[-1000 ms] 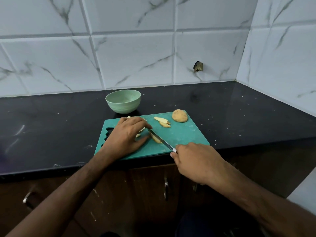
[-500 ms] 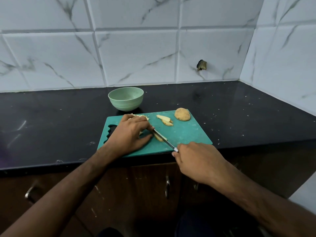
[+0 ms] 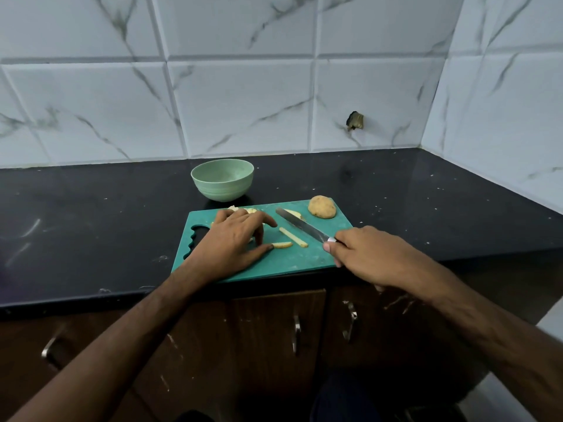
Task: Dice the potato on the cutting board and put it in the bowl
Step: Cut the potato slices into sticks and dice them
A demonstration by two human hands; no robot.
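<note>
Left hand (image 3: 234, 242): palm down on the board (image 3: 304, 263), fingers loosely bent over a cluster of potato pieces (image 3: 243, 210), thumb tip touching a short strip (image 3: 281, 245); whether it actually grips anything cannot be told. Right hand (image 3: 368, 257): closed round the handle of a knife (image 3: 301, 225), blade lifted at a slant above the board. Long strip (image 3: 294, 237): lying between blade and short strip. Slice (image 3: 295, 213): just behind the blade. Potato half (image 3: 322, 207): uncut, skin up, at the board's far right corner. Bowl (image 3: 222, 179): on the counter (image 3: 91, 214) behind the board, nothing visible inside. Progress, as judged: early; strips only, dicing and transfer outstanding. Writing: none legible.
</note>
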